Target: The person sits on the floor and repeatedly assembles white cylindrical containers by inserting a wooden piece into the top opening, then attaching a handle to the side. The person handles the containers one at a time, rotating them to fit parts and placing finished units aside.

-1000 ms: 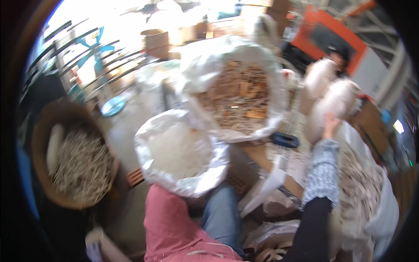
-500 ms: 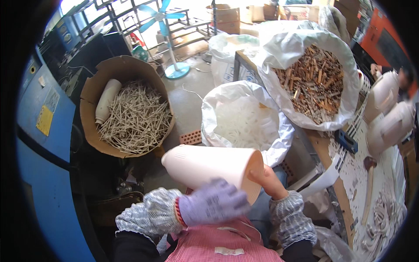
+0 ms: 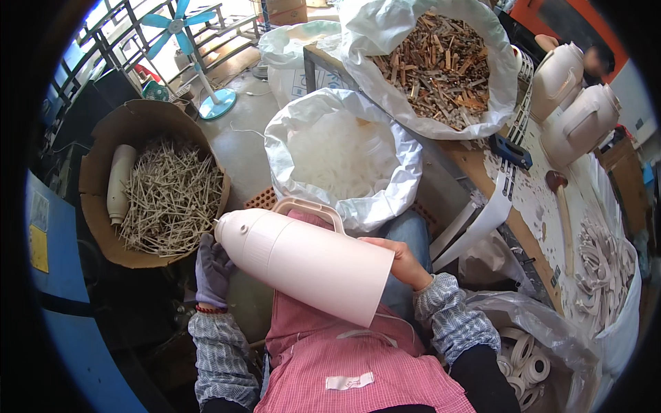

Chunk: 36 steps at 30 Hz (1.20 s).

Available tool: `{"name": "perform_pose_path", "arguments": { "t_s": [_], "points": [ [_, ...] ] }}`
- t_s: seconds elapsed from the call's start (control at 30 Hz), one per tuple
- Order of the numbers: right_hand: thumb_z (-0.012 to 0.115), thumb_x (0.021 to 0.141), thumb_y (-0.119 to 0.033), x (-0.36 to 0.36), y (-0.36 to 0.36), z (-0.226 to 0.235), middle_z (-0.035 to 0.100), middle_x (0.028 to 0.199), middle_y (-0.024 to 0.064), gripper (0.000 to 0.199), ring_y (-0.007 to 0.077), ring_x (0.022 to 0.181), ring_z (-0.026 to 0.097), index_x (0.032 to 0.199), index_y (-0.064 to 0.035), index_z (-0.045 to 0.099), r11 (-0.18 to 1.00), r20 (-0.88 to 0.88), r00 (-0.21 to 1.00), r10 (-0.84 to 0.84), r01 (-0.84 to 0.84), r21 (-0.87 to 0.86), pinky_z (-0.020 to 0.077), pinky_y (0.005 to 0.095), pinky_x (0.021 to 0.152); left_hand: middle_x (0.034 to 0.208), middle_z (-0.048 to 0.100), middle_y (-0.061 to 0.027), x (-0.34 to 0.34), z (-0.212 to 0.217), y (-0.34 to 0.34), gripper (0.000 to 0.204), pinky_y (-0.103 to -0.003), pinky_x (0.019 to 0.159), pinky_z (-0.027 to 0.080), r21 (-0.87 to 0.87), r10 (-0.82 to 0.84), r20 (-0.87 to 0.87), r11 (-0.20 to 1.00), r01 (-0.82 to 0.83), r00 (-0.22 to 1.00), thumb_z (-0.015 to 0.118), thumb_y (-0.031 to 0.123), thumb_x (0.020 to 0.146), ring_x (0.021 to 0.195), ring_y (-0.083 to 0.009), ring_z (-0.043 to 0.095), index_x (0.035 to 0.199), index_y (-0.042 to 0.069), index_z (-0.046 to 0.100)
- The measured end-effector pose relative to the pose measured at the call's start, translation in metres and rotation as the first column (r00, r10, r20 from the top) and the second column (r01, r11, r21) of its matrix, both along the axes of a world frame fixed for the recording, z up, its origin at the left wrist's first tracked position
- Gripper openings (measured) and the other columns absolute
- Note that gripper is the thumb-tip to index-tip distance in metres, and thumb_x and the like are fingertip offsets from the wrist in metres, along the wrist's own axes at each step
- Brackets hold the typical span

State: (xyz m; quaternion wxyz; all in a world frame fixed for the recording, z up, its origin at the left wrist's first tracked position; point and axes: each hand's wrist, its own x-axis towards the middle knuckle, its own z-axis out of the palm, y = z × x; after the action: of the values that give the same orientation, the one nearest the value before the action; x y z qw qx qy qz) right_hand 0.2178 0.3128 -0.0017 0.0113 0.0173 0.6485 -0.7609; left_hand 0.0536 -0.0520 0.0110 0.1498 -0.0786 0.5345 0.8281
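Observation:
A pale pink plastic thermos jug shell (image 3: 303,261) lies slantwise above my lap, its narrow nose to the left and its handle (image 3: 313,210) on the far side. My right hand (image 3: 403,260) is bare and closed on the rim of its wide end, the fingers partly hidden. My left hand (image 3: 212,268), in a lilac glove, is at the narrow nose with its fingers bent together. What those fingers pinch, if anything, is hidden. A short thin stub sticks out at the nose, just above the glove.
At left, a cardboard drum (image 3: 103,237) holds thin beige sticks and a bottle-shaped piece. White sacks (image 3: 385,213) of clear and brown pieces stand ahead. On the right bench (image 3: 513,237) are finished-looking jugs (image 3: 582,127), a mallet (image 3: 561,199) and beige strips. Another person is beyond.
The jug shell has rolled so its handle shows, and its wide end now faces lower right. My left hand has moved from its near side to its nose. The view has shifted right.

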Motion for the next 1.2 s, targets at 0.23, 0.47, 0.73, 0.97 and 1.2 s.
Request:
{"name": "perform_pose_path", "arguments": {
  "t_s": [0.23, 0.47, 0.73, 0.97, 1.2],
  "points": [
    [0.067, 0.082, -0.007, -0.007, -0.02, 0.053, 0.058, 0.131, 0.0152, 0.037, 0.0331, 0.121, 0.055, 0.119, -0.0092, 0.067, 0.712, -0.629, 0.735, 0.254, 0.298, 0.636, 0.046, 0.0401, 0.1, 0.115, 0.066, -0.0094, -0.017, 0.088, -0.013, 0.051, -0.037, 0.095, 0.05, 0.206, -0.091, -0.07, 0.973, 0.104, 0.993, 0.052, 0.048, 0.097, 0.103, -0.0219, 0.063, 0.122, 0.004, 0.059],
    [0.058, 0.084, -0.009, -0.031, -0.071, 0.037, 0.058, 0.128, 0.0136, 0.043, 0.0308, 0.113, 0.058, 0.127, -0.0071, 0.058, 0.458, -0.712, 0.673, 0.199, 0.579, 0.675, 0.0483, 0.0406, 0.094, 0.123, 0.06, -0.0143, -0.006, 0.182, -0.053, 0.04, -0.033, 0.097, 0.045, -0.532, -0.158, -0.67, 0.784, -0.321, 0.725, 0.054, 0.024, 0.099, 0.113, -0.024, 0.057, 0.129, -0.004, 0.055],
    [0.057, 0.082, -0.006, -0.087, -0.003, -0.025, 0.067, 0.095, 0.0164, 0.022, 0.0349, 0.089, 0.062, 0.101, -0.0044, 0.067, 0.455, -0.391, 0.902, 0.182, 0.275, 0.847, 0.05, 0.0422, 0.08, 0.112, 0.061, -0.0152, 0.047, 0.2, -0.044, 0.025, -0.041, 0.097, 0.04, -0.738, -0.381, -0.607, 0.597, -0.316, 0.697, 0.052, 0.015, 0.099, 0.109, -0.0291, 0.056, 0.098, -0.006, 0.065],
    [0.057, 0.086, -0.012, -0.166, 0.075, -0.09, 0.07, 0.087, 0.0158, 0.015, 0.037, 0.085, 0.066, 0.093, -0.0071, 0.069, 0.133, -0.091, 0.963, -0.255, 0.128, 0.983, 0.0521, 0.0477, 0.074, 0.086, 0.061, -0.0099, 0.056, 0.185, -0.06, 0.017, -0.029, 0.066, 0.044, -0.718, -0.502, -0.693, 0.543, -0.435, 0.518, 0.055, 0.006, 0.096, 0.074, -0.0144, 0.054, 0.081, -0.002, 0.055],
    [0.052, 0.09, -0.009, -0.186, 0.073, -0.098, 0.07, 0.084, 0.0167, 0.016, 0.0332, 0.08, 0.069, 0.093, -0.0026, 0.066, 0.027, -0.203, 0.923, -0.327, 0.224, 0.974, 0.0553, 0.0437, 0.071, 0.112, 0.06, -0.0086, 0.002, 0.243, -0.039, 0.025, -0.029, 0.079, 0.053, -0.448, -0.204, -0.887, 0.597, -0.666, 0.413, 0.068, 0.008, 0.089, 0.09, -0.0154, 0.061, 0.112, 0.004, 0.059]
  ]
}}
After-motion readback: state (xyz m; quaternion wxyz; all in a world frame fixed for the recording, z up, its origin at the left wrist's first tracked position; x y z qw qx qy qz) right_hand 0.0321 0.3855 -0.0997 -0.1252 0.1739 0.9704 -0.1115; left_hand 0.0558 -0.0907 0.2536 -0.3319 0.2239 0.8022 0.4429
